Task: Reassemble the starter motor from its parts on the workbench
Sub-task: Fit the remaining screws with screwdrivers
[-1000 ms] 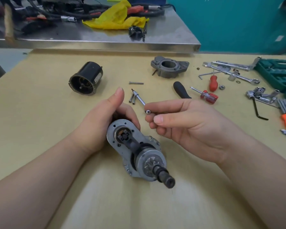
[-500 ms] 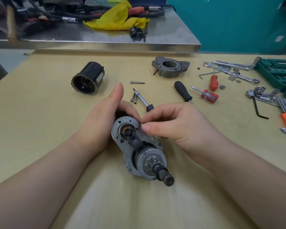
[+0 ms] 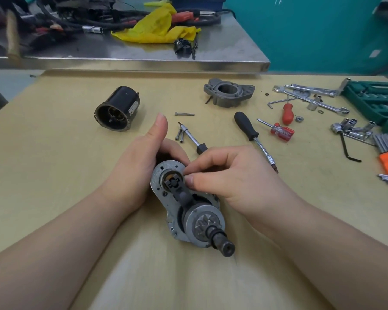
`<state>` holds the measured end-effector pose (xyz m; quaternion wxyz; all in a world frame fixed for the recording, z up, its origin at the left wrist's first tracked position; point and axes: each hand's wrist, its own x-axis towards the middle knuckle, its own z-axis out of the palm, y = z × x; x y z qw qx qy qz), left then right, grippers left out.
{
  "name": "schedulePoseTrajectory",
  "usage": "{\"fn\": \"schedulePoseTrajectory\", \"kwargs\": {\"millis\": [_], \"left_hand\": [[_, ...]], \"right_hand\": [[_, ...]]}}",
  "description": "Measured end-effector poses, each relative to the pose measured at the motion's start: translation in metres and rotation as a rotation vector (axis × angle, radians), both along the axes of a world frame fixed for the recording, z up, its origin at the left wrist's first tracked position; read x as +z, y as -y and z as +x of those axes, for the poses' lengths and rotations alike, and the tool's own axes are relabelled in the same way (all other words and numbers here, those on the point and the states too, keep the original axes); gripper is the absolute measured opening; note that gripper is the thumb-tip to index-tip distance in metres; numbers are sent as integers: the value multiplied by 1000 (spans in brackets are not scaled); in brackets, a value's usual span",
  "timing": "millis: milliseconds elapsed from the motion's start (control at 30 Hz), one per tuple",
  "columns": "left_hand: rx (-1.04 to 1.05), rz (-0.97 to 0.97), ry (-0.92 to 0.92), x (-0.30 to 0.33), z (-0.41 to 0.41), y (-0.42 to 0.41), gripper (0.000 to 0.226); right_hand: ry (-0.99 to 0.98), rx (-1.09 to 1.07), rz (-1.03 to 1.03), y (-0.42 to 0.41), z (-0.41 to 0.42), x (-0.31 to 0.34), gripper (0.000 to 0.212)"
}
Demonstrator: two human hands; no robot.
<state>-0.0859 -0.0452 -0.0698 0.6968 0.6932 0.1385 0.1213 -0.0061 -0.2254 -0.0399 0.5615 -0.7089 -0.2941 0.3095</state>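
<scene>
At the fingertips: the right hand (image 3: 231, 175) pinches thumb against forefinger at the rim of the round opening in the starter motor assembly (image 3: 186, 204); whether a small part sits in that pinch cannot be told
Behind the pinch: the left hand (image 3: 141, 166) wraps round the far end of the assembly, fingers curled on it, thumb raised and free
Task thing: the assembly lies on the workbench (image 3: 54, 153) between both hands, pinion shaft pointing toward the person
Beyond the fingers: the black motor housing (image 3: 118, 108) lies past the left thumb and the grey end bracket (image 3: 229, 91) past the right knuckles, both well apart and not yet fitted; loose bolts (image 3: 180, 136) lie just past the fingertips
Risk, drop: anything tiny in the pinch could slip into the opening or roll off among the tools, caused by a loose hold or a misjudged seat
Risk, tilt: the assembly could roll on its round body if the left grip eases, throwing the alignment off
Risk, force: pressing a part in crooked could jam it
Change: a second ago the right hand hovered apart from the plate, fingers pinched near a driver's tip; it has come down onto the opening, and the left hold stays the same
</scene>
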Motion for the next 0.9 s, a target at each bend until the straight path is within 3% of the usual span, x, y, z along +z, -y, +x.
{"fn": "schedulePoseTrajectory", "kwargs": {"millis": [267, 433, 600, 700, 833, 900], "left_hand": [[11, -11, 1, 0, -1, -1, 96], [-5, 106, -14, 2, -9, -6, 95], [-73, 79, 35, 0, -15, -1, 88], [-50, 75, 34, -1, -14, 2, 87], [-40, 47, 27, -1, -13, 3, 83], [-40, 40, 29, -1, -12, 3, 81]], "right_hand": [[34, -48, 41, -5, -5, -10, 21], [57, -1, 5, -3, -3, -8, 20], [189, -7, -43, 0, -5, -8, 17], [330, -14, -48, 3, -8, -9, 15], [728, 8, 0, 7, -7, -7, 9], [791, 30, 36, 7, -4, -8, 9]]}}
